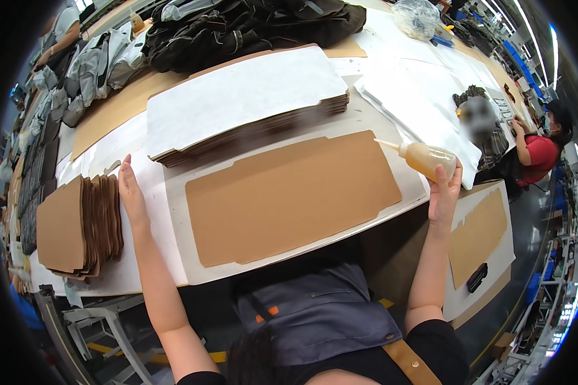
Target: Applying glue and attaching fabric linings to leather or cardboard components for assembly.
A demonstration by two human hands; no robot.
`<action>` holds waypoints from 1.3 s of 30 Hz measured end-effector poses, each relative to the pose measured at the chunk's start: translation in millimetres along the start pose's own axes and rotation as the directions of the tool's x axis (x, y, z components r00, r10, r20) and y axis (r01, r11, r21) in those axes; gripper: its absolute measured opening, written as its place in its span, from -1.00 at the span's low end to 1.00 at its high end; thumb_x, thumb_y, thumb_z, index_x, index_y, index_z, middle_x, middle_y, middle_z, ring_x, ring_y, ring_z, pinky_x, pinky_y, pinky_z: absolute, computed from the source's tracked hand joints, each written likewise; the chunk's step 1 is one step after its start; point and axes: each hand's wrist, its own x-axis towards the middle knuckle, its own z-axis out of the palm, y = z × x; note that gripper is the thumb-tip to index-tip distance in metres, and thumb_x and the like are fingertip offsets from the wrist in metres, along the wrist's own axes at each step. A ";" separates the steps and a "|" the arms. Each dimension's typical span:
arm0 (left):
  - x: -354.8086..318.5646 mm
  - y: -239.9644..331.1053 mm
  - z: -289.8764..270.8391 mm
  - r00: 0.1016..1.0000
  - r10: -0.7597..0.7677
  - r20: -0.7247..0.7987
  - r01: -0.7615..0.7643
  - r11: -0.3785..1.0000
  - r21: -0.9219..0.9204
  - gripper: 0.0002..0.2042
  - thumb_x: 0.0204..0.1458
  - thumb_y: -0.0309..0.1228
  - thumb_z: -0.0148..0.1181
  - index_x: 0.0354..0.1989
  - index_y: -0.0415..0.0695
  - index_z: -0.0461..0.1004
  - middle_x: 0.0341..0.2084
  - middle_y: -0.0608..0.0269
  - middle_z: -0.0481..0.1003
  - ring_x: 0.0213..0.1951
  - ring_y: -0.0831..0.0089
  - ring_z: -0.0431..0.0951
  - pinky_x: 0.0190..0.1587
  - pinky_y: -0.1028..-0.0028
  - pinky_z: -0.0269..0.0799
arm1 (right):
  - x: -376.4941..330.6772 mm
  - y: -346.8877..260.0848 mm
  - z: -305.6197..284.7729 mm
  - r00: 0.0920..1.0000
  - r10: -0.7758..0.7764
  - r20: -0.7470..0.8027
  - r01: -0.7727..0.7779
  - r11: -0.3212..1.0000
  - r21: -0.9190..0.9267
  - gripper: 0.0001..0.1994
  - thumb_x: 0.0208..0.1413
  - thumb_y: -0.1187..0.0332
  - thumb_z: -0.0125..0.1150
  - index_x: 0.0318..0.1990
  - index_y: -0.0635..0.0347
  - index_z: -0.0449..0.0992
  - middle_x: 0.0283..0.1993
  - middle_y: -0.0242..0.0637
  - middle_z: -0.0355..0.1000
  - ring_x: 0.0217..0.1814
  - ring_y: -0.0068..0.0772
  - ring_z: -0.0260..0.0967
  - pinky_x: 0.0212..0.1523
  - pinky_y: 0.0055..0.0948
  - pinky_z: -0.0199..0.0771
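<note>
A flat brown board [289, 196] with notched edges lies in front of me on a pale sheet. My right hand [444, 196] is closed round a translucent squeeze bottle [424, 160] of amber liquid. The bottle is tilted, its thin nozzle pointing left over the board's far right corner. At the left, my left hand [131, 192] is open, fingers stretched out, beside a stack of small brown boards [64, 228]. Whether it touches that stack I cannot tell. Beyond the large board stands a pile of long boards [250, 99] with a white top face.
Dark bags [250, 32] are heaped at the back, grey ones [103, 61] at the back left. White sheets [417, 115] lie on the right. A lower surface at my right holds a tan board [478, 237] and a black object [477, 278]. A person in red [539, 154] works at the far right.
</note>
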 end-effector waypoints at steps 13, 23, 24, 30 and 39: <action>-2.7 7.9 -2.2 0.999 -0.037 -0.004 0.036 0.999 -0.026 -0.41 0.40 0.07 -0.19 0.29 -0.19 0.39 0.31 0.05 0.34 0.43 0.29 0.18 0.48 0.27 -0.05 | -1.3 7.3 17.5 0.993 -0.074 -0.092 0.065 0.993 -0.096 -0.39 0.23 0.41 0.31 0.35 0.15 0.13 0.25 -0.18 0.28 0.28 -0.34 0.32 0.26 -0.21 0.46; -2.2 6.8 -2.9 0.999 -0.054 0.000 0.054 0.998 -0.035 -0.43 0.40 0.05 -0.18 0.28 -0.18 0.40 0.31 0.05 0.34 0.43 0.29 0.18 0.48 0.28 -0.07 | 2.1 18.7 20.3 0.976 -0.205 -0.071 0.179 0.946 -0.269 -0.43 0.21 0.39 0.34 0.31 0.21 0.21 0.22 -0.25 0.29 0.28 -0.38 0.28 0.30 -0.34 0.32; -2.2 6.7 -3.0 0.999 -0.053 0.002 0.053 0.998 -0.037 -0.43 0.40 0.05 -0.17 0.28 -0.18 0.40 0.32 0.06 0.34 0.43 0.30 0.18 0.48 0.29 -0.07 | 1.5 18.3 21.3 0.976 -0.205 -0.070 0.179 0.946 -0.269 -0.43 0.21 0.39 0.34 0.31 0.21 0.21 0.22 -0.25 0.29 0.28 -0.38 0.28 0.30 -0.34 0.32; -3.7 10.3 -2.8 0.998 -0.056 0.007 0.057 0.998 -0.031 -0.44 0.40 0.04 -0.16 0.28 -0.18 0.41 0.31 0.08 0.34 0.42 0.31 0.18 0.46 0.31 -0.07 | -1.4 12.7 30.4 0.969 -0.247 0.011 0.240 0.927 -0.289 -0.42 0.18 0.47 0.30 0.33 0.14 0.22 0.22 -0.27 0.27 0.27 -0.40 0.25 0.32 -0.37 0.24; -3.3 8.6 -3.7 0.999 -0.051 0.006 0.051 0.998 -0.039 -0.46 0.40 0.03 -0.14 0.26 -0.18 0.43 0.29 0.10 0.37 0.40 0.34 0.20 0.45 0.31 -0.05 | -0.8 15.3 24.4 0.961 -0.265 0.073 0.274 0.907 -0.320 -0.40 0.22 0.47 0.26 0.38 0.08 0.17 0.22 -0.29 0.27 0.31 -0.40 0.22 0.36 -0.29 0.21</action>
